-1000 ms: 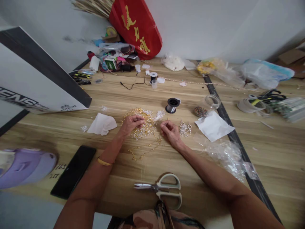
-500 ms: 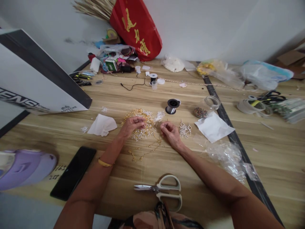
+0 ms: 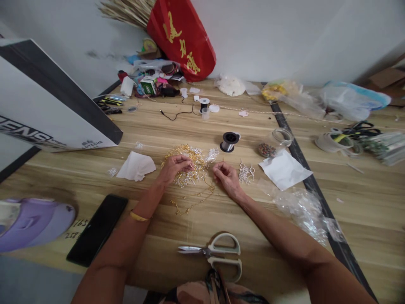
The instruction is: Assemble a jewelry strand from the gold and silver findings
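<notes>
My left hand rests over the left side of a pile of gold and clear beads, thumb and fingers pinched together. What it pinches is too small to make out. To the right of the pile, my right hand is closed in a pinch too, with any held thing too small to name. A thin gold beaded chain trails from the pile towards me across the wood. Clear beaded strands lie behind, between the hands. Silvery bead pieces with rings lie just right of my right hand.
Open-bladed scissors lie near the front edge. Behind the beads stands a wire spool; a glass jar of beads is right of it. White papers, a black phone, a large box and plastic wrappers surround the work.
Both hands keep almost the same place and pinch. The whole view has shifted very slightly; nothing else has visibly moved.
</notes>
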`<state>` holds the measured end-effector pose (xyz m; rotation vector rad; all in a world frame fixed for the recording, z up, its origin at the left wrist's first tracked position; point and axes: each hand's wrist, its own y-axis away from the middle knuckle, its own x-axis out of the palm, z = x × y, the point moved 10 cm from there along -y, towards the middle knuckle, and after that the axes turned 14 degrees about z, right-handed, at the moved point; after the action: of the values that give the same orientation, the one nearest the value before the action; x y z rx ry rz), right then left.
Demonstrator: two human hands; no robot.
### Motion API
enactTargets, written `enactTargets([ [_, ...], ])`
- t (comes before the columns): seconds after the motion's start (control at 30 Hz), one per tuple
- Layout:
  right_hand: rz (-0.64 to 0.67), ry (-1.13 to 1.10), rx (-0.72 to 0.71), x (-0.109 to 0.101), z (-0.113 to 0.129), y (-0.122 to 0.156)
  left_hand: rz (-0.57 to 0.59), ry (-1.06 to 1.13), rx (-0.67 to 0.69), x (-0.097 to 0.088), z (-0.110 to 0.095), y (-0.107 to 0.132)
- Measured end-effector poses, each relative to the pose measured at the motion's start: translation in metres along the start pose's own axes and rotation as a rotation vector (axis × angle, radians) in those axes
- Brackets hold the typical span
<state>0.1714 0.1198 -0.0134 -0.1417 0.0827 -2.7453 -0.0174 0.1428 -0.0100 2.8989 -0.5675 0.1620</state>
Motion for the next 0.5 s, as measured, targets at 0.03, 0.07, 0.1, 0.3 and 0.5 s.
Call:
enactTargets([
  [0.03, 0.0, -0.001, -0.001, 0.0002, 0.0004, 0.0001, -0.008, 0.001, -0.002, -0.0004, -0.0004, 0.0004],
  [0.07, -0.001, -0.003, -0.002, 0.0003, 0.0009, 0.0003, -0.018, 0.0, -0.004, -0.0011, -0.0008, 0.0007],
  [0.1, -0.002, -0.005, -0.002, 0.0005, 0.0013, 0.0004, -0.027, -0.004, -0.006, -0.0018, -0.0012, 0.0009],
  [0.3, -0.003, -0.004, 0.009, 0.0007, 0.0008, 0.0007, -0.04, -0.025, -0.001, -0.0037, -0.003, 0.0004],
  [0.5, 0.001, 0.008, -0.002, 0.0009, 0.0012, 0.0001, -0.046, -0.029, 0.005, -0.0035, -0.0045, 0.0014],
])
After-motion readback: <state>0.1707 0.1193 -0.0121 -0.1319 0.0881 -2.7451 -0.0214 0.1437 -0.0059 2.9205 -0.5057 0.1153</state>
